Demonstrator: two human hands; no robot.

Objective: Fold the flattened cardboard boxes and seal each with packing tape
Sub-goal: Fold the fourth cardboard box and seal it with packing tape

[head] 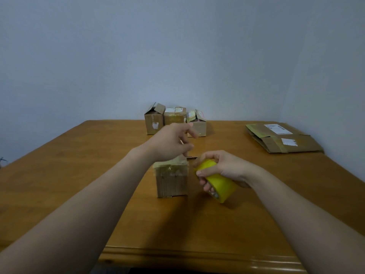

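Our right grip [215,171] held one tape roll [223,186], left grip [169,143] loose above one taped box [171,180], three boxes [174,118] behind, one flattened box [284,139]

Two bare forearms reach in from the near edge toward the middle of the scene, one from the near left, one from the near right. The left hand [170,144] hovers farther away, wrist slightly raised, its thumb and loosely bent fingers pointing right. It is a little blurred, so whether it pinches anything cannot be told. The right hand [224,168] is nearer and lower, knuckles up, fingers and thumb curled round a bright yellow roll of packing tape [222,184]. The two hands are near each other but apart.
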